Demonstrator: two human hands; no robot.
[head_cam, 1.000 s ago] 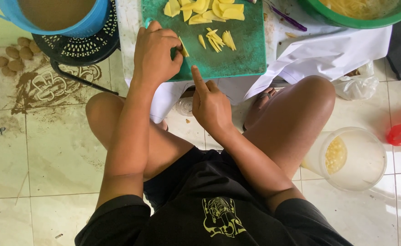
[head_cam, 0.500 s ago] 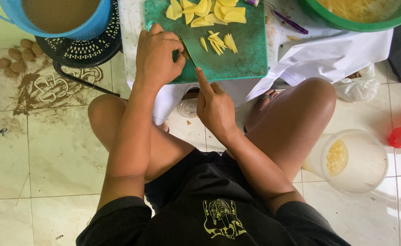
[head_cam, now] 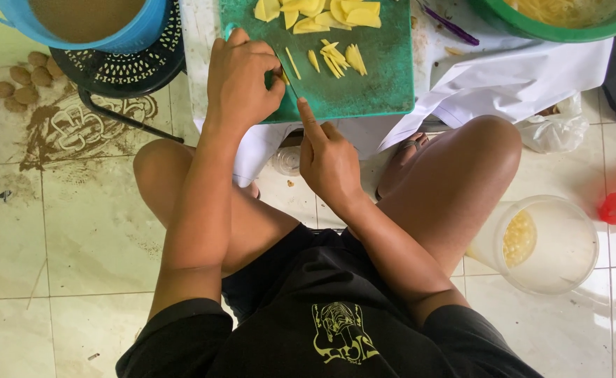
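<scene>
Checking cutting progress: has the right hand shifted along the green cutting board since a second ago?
No clear shift: the right hand keeps its forefinger at the green cutting board's near edge, as before.

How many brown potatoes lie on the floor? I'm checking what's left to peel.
5 potatoes show, clustered on the tiles at upper left, beside the black stand under the blue bucket. More may hide behind the stand.

green cutting board [head_cam: 378, 84], yellow slices [head_cam: 336, 57], blue bucket [head_cam: 122, 35], black shorts [head_cam: 308, 280]
</scene>
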